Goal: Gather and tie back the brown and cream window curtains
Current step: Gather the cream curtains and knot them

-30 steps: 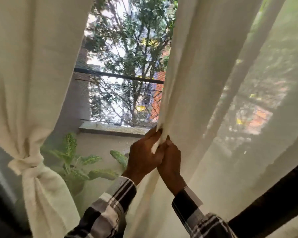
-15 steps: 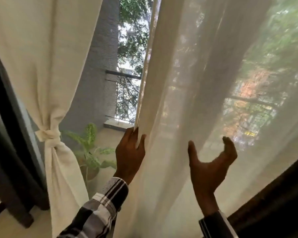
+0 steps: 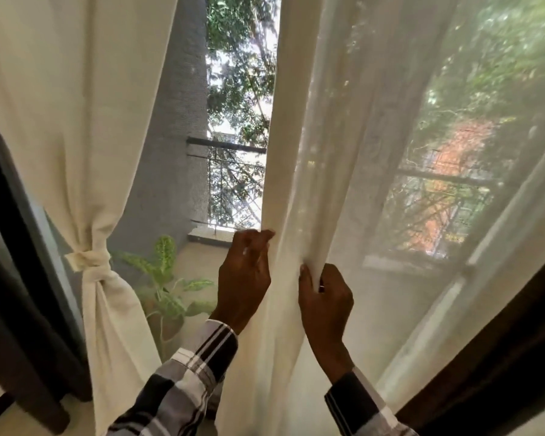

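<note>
A sheer cream curtain on the right [image 3: 375,152] hangs loose over the window. My left hand [image 3: 244,278] grips its inner edge at sill height. My right hand [image 3: 324,300] is closed on a fold of the same curtain just to the right, with bunched cloth between the two hands. The cream curtain on the left [image 3: 76,105] is gathered and knotted with a cream tie [image 3: 87,258]. A dark brown curtain [image 3: 16,294] hangs at the far left, and another dark brown curtain [image 3: 497,366] crosses the lower right corner.
Between the cream curtains the window shows a grey wall [image 3: 167,152], a balcony railing [image 3: 227,146] and trees. A green leafy plant [image 3: 164,278] stands outside below the sill. A pale floor strip lies at the bottom left.
My right hand, open and away from the cloth half a second ago, has closed on a fold of the right curtain near my left hand. The view has shifted slightly.
</note>
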Action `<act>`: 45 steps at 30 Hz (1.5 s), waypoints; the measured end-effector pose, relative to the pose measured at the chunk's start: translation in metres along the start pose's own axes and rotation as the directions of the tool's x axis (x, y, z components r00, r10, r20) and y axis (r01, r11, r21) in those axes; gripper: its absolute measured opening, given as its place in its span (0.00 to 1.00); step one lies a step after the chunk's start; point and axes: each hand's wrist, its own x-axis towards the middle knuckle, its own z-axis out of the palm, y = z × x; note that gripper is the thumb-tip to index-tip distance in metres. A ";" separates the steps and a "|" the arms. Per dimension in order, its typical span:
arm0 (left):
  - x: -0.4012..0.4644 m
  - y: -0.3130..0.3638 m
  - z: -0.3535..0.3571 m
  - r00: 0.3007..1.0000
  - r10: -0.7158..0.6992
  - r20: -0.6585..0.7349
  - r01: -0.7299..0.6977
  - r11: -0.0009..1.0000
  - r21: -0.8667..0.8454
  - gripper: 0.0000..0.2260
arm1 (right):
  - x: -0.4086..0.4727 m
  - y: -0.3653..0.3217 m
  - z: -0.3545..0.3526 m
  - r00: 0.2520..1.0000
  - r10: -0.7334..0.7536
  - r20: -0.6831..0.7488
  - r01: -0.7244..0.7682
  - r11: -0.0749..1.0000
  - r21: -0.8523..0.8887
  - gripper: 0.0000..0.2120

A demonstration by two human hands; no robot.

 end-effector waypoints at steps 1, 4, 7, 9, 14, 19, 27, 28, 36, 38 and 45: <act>0.000 0.000 0.002 0.999 -0.022 0.048 0.021 1.000 0.009 0.14 | 0.000 0.003 0.001 1.000 0.017 0.007 -0.017 1.000 -0.020 0.10; 0.001 0.003 0.013 0.980 -0.072 0.183 0.085 0.994 -0.063 0.06 | 0.002 0.008 0.008 0.999 0.006 0.040 -0.003 0.997 -0.081 0.05; 0.001 0.015 0.023 0.944 -0.116 0.309 0.171 0.972 -0.159 0.11 | 0.003 0.004 0.010 0.993 0.012 0.117 -0.003 0.997 -0.077 0.03; -0.002 0.024 0.028 0.917 -0.134 0.377 0.193 0.974 -0.122 0.22 | -0.001 0.000 0.009 0.979 0.067 0.193 -0.057 0.997 -0.054 0.07; -0.005 0.035 0.028 0.917 -0.213 0.337 0.254 0.963 -0.084 0.15 | -0.019 0.012 -0.005 0.934 -0.029 0.355 0.068 0.993 -0.096 0.07; -0.004 0.024 0.020 0.961 -0.161 0.223 0.176 0.983 -0.047 0.10 | -0.018 0.023 -0.051 0.991 0.123 -0.054 -0.130 0.979 -0.155 0.31; -0.010 0.013 0.007 0.976 -0.084 0.200 0.107 0.988 -0.111 0.32 | 0.040 0.033 -0.059 0.874 0.482 0.065 -0.486 0.867 0.111 0.53; -0.010 0.015 0.004 0.972 -0.099 0.211 0.127 0.984 -0.122 0.35 | 0.045 0.032 -0.055 0.871 0.475 0.124 -0.489 0.863 0.127 0.52; -0.005 0.003 -0.002 0.932 -0.252 0.261 0.291 0.949 -0.122 0.37 | 0.032 0.019 -0.038 0.976 0.178 0.126 -0.188 0.979 0.072 0.05; -0.006 -0.001 -0.003 0.953 -0.203 0.223 0.227 0.970 -0.083 0.29 | 0.023 0.022 -0.039 0.986 0.163 0.031 -0.165 0.984 0.066 0.04; -0.012 0.011 0.002 0.967 -0.097 0.236 0.122 0.988 -0.094 0.22 | -0.006 0.004 -0.020 0.997 -0.076 0.024 0.073 0.990 0.122 0.07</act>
